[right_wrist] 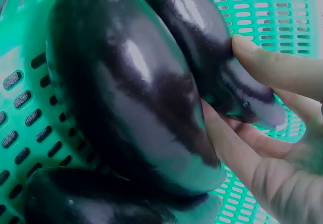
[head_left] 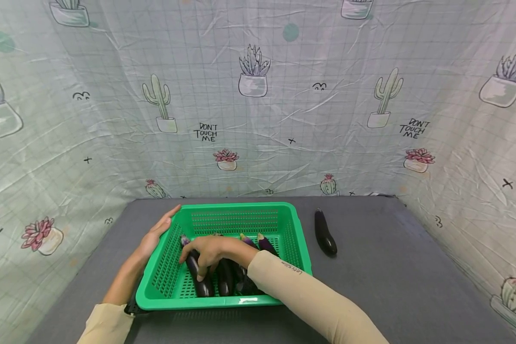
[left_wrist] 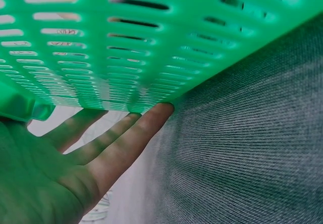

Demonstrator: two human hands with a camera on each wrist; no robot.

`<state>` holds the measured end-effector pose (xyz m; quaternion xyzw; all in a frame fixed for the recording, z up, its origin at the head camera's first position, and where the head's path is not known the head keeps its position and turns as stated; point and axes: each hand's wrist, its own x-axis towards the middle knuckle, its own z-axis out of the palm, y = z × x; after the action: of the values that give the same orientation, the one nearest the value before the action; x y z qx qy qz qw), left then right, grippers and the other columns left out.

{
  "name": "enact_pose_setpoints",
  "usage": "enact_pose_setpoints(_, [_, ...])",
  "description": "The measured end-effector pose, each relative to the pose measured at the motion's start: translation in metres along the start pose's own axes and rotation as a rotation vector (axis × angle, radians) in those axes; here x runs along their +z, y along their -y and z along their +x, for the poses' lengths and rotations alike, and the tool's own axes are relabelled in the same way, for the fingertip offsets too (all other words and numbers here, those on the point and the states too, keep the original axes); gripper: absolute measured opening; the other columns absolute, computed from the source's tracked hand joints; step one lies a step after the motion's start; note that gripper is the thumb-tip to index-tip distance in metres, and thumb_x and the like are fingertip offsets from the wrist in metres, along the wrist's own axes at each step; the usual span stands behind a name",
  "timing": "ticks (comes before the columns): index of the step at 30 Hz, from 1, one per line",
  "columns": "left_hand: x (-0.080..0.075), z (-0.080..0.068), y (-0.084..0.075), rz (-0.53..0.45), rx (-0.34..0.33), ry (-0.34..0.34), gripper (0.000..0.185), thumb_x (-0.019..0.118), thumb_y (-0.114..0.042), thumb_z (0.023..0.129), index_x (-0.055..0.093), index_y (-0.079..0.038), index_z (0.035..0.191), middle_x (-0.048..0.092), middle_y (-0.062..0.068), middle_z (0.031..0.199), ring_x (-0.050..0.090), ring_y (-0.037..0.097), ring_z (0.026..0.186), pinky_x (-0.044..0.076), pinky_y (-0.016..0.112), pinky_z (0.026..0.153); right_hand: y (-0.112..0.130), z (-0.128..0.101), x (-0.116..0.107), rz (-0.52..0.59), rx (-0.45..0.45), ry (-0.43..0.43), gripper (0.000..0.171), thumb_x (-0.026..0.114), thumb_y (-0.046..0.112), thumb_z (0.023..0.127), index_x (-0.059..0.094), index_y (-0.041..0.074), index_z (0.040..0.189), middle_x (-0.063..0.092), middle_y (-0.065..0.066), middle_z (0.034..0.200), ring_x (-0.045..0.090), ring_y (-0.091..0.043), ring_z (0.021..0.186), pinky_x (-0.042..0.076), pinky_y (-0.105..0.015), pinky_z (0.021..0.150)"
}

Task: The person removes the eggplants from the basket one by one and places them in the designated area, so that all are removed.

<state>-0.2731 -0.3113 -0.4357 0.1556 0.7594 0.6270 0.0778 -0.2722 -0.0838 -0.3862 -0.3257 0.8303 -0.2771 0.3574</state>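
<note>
Glossy dark purple eggplant (head_left: 196, 273) in green slotted plastic basket (head_left: 295, 248): smooth, likely slippery, firm; grip mid-body. Right hand (head_left: 212, 253) fingers curl round it; left hand (head_left: 156, 234) flat, straight-fingered, against basket side.

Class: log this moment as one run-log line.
left hand: flat against green basket | right hand: gripping eggplant in basket | one eggplant on table

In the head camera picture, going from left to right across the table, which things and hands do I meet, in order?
Left hand resting flat against the basket's left wall → green basket with the right hand inside it, on the eggplants → single eggplant lying on the grey table.
</note>
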Motion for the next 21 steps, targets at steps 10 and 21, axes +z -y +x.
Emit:
enact_pose_setpoints(10, [0.001,0.001,-0.002,0.078,0.008,-0.038,0.061,0.019,-0.039,0.115,0.005,-0.012,0.168,-0.004,0.018,0.174,0.024,0.034,0.153,0.037,0.027,0.108,-0.002,-0.004,-0.007,-0.016,-0.08,-0.048,0.042,0.082,-0.003,0.084,0.067,0.016,0.119,0.055,-0.001,0.127,0.054,-0.016,0.074,0.055,-0.034,0.063])
enact_pose_setpoints(21, [0.001,0.002,-0.003,0.126,0.008,-0.066,0.06,0.021,-0.036,0.116,0.008,-0.01,0.168,-0.006,0.018,0.174,-0.013,0.051,0.156,-0.002,0.08,0.114,0.003,-0.01,-0.015,-0.028,-0.122,-0.066,0.042,0.08,0.0,0.088,0.066,0.016,0.124,0.055,-0.002,0.132,0.057,-0.016,0.078,0.059,-0.036,0.067])
